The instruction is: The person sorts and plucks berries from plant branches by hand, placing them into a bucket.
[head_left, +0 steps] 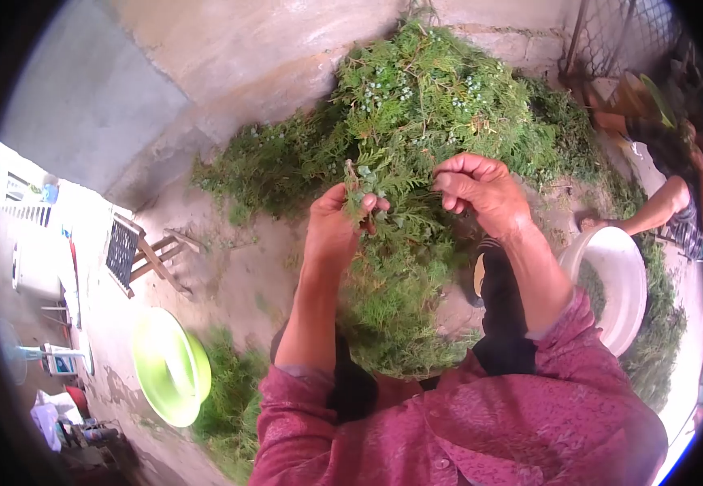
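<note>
My left hand (334, 227) is closed around a small green arborvitae sprig (361, 176) that carries pale bluish-green cones. To its right, at about the same height, my right hand (485, 194) has thumb and fingers pinched together. Whatever those fingertips may hold is too small to make out. Beyond and below both hands lies a large heap of cut arborvitae branches (424, 97), with clusters of pale cones among the leaves. More loose greenery (392, 308) spreads between my legs.
A white tub (632, 279) stands by my right elbow, and a lime-green basin (151, 368) is at the left. Behind the basin is a low wooden folding seat (151, 257). Another person's leg (661, 204) reaches in from the right. A concrete wall (238, 57) backs the heap.
</note>
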`<action>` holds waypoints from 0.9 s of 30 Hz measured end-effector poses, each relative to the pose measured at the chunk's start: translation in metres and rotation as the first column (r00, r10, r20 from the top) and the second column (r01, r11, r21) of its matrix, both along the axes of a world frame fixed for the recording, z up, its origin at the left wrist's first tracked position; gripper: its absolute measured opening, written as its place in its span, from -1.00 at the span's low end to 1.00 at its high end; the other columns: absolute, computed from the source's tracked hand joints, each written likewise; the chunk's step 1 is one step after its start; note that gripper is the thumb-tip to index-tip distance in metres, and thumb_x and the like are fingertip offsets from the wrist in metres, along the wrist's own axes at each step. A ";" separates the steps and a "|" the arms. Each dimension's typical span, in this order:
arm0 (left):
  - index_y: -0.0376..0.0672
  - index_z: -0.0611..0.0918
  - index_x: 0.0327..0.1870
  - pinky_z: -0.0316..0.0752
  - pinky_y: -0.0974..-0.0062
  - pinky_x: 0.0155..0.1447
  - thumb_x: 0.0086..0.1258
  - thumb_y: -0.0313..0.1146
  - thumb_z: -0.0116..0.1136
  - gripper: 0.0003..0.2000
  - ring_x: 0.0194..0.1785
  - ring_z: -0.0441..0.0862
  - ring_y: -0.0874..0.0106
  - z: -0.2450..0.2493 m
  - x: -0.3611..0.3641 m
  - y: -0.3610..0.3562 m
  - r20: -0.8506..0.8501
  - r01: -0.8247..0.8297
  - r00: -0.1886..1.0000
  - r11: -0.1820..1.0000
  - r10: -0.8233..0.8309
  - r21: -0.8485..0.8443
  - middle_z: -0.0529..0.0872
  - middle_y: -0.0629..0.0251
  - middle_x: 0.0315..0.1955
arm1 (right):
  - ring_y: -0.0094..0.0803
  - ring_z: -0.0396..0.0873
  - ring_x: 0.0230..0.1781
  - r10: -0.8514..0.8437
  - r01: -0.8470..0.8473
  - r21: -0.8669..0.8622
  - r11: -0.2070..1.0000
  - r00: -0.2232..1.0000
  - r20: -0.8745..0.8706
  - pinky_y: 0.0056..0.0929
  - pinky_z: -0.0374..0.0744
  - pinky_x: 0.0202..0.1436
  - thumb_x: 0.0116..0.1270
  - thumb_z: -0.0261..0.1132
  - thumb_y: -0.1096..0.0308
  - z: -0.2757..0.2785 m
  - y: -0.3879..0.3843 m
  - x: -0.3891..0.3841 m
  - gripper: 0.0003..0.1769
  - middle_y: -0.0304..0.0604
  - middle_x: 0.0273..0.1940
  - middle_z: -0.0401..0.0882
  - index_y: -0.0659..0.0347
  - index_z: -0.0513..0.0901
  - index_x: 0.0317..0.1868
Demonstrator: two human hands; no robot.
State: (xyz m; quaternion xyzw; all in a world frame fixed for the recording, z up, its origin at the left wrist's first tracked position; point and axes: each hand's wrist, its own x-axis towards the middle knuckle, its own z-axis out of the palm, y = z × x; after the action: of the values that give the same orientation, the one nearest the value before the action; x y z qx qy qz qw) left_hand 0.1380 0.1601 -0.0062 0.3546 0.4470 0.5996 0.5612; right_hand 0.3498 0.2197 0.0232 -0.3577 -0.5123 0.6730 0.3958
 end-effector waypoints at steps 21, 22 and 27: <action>-0.30 0.53 -0.18 0.49 0.59 -0.34 0.25 -0.53 0.09 -0.86 -0.41 0.57 0.54 0.000 0.020 -0.001 -0.239 0.247 0.943 0.968 -0.231 0.039 0.59 0.35 -0.44 | -0.67 0.41 -0.49 -0.156 -0.082 0.608 0.790 0.931 0.329 -0.57 0.44 -0.42 0.03 0.25 0.59 -0.017 -0.014 -0.023 -0.88 -0.20 -0.53 0.49 0.30 0.51 -0.37; -0.32 0.52 -0.17 0.50 0.57 -0.31 0.27 -0.51 0.08 -0.85 -0.41 0.56 0.54 0.000 0.019 -0.003 -0.227 0.248 0.947 0.966 -0.226 0.072 0.58 0.35 -0.44 | -0.67 0.41 -0.49 -0.158 -0.078 0.608 0.790 0.932 0.325 -0.57 0.44 -0.42 0.03 0.25 0.59 -0.017 -0.015 -0.024 -0.88 -0.20 -0.53 0.49 0.30 0.51 -0.37; -0.33 0.51 -0.23 0.50 0.59 -0.32 0.31 -0.45 0.06 -0.87 -0.45 0.50 0.61 0.010 0.022 -0.010 -0.305 0.144 0.946 0.986 -0.111 0.087 0.51 0.40 -0.50 | -0.49 0.40 -0.59 -0.265 -0.094 0.741 0.665 0.898 0.352 -0.48 0.38 -0.53 0.01 0.22 0.58 -0.020 -0.020 -0.030 -0.91 -0.16 -0.58 0.41 0.30 0.47 -0.44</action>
State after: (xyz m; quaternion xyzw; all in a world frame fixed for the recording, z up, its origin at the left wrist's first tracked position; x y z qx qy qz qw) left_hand 0.1600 0.1505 0.0039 0.4995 0.4698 0.5248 0.5044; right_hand 0.3201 0.1993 0.0028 -0.3290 -0.7973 0.2895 0.4151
